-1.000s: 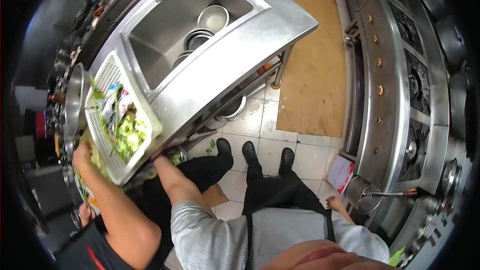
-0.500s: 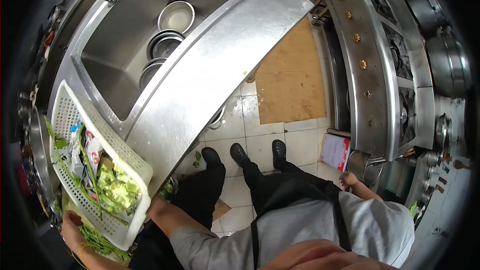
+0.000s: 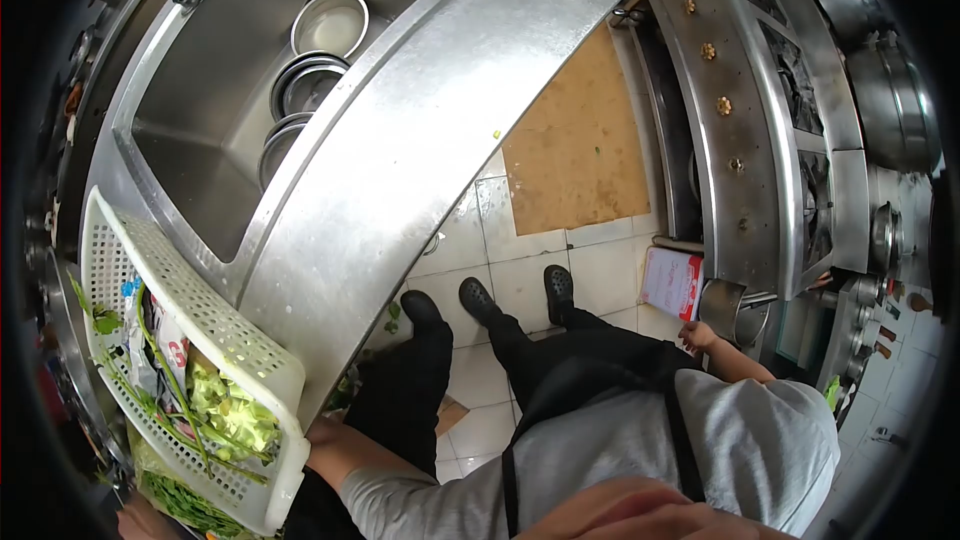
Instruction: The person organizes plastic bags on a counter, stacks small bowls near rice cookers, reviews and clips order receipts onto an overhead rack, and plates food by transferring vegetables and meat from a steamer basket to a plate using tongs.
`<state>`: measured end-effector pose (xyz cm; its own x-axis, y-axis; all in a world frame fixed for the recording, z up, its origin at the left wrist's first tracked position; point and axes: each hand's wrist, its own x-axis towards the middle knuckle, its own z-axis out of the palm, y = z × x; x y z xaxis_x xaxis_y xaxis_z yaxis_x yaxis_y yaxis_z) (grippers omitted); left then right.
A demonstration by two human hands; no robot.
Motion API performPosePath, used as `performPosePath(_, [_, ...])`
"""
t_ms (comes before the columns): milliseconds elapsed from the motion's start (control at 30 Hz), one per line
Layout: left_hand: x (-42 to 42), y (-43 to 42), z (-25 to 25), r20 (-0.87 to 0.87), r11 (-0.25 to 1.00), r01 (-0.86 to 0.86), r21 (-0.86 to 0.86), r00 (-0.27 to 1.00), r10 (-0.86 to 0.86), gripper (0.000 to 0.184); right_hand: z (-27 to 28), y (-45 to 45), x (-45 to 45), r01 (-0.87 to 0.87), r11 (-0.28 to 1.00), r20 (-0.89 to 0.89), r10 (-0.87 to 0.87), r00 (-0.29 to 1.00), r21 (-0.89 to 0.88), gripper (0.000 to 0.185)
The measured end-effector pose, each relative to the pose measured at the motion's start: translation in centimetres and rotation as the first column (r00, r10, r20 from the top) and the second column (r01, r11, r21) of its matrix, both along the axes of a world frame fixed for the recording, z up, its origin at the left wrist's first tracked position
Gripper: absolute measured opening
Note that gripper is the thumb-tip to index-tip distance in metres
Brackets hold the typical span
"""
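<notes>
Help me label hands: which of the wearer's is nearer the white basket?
Left: the left hand is beside the white basket; the right hand is well away, near the metal pot.

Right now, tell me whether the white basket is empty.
No, the white basket holds pale green vegetable pieces.

Your left hand (image 3: 322, 434) is just beside the white basket (image 3: 225, 328) of greens (image 3: 232, 410) at the near left corner of the steel counter (image 3: 390, 155), contact unclear. Your right hand (image 3: 697, 337) hangs near a metal pot (image 3: 735, 314). Bowls (image 3: 329, 26) lie along the sink's right edge.
</notes>
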<state>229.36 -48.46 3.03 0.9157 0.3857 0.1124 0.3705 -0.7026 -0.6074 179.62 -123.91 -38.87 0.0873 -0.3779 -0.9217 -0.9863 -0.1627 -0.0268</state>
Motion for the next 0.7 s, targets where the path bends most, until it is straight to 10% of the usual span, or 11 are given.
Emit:
performPosePath(367, [-2.2, -0.6, -1.3, -0.242, 0.833, 0.236, 0.5, 0.962, -0.127, 0.024, -0.5, -0.6, 1.0, 0.02, 0.999, 0.065, -0.022, 0.998, 0.034, 0.021])
performPosePath(700, [-1.0, -5.1, -1.3, -0.289, 0.889, 0.258, 0.379, 0.945, -0.152, 0.015, -1.0, -0.5, 2.5, 0.032, 0.997, 0.152, -0.042, 0.987, 0.069, 0.02])
